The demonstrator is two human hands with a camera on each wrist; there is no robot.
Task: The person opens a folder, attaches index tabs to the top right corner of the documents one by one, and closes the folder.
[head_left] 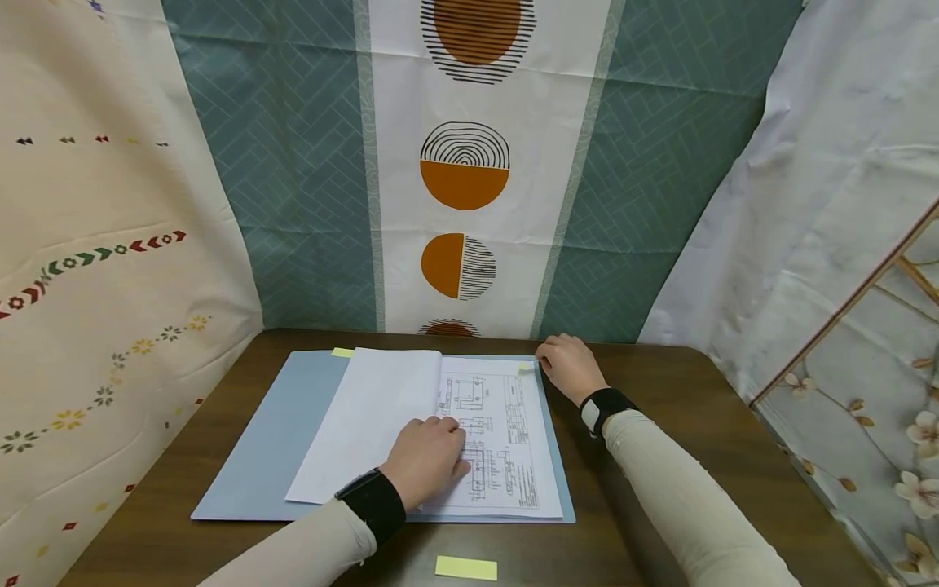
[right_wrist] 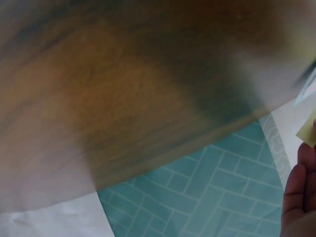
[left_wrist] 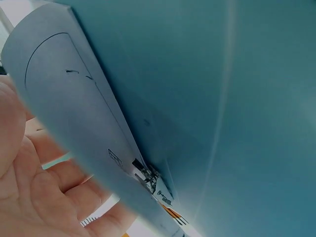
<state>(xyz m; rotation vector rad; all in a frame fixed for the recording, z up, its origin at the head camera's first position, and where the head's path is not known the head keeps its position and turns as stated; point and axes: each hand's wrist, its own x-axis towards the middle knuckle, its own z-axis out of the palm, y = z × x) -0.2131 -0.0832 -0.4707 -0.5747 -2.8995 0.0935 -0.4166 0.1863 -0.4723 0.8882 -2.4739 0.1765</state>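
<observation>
Folder [head_left: 257,456], light blue, lies open and flat on the brown wooden surface [head_left: 689,408], near its middle. Stack of papers [head_left: 506,440] sits on the folder's right half; top visible page carries printed technical drawings. One blank white sheet [head_left: 367,424] is turned over to the left and spans the fold. Left hand [head_left: 429,456] rests on the papers at the fold, fingers [head_left: 449,428] curled over the edge of the turned sheet; left wrist view shows the palm [left_wrist: 29,197] under the curved underside of that sheet [left_wrist: 89,128], so it holds the sheet. Right hand [head_left: 568,367] sits at the top right corner of the papers, fingers narrow and bent at a small yellow sticky tab [head_left: 525,367] on the corner; head view puts fingertips at the tab, cannot tell if they pinch it or only touch it. Right wrist view shows just fingertips [right_wrist: 298,192] next to a yellow tab edge [right_wrist: 308,131], with surface and patterned teal cloth behind, blurred. Second yellow tab [head_left: 341,352] sticks out at the folder's top left edge. Loose yellow sticky note [head_left: 465,568] lies on the surface near the front edge, apart from the folder. Black wrist bands [head_left: 374,501] on both arms, light sleeves. Patterned cloth [head_left: 469,163] hangs behind the surface.
</observation>
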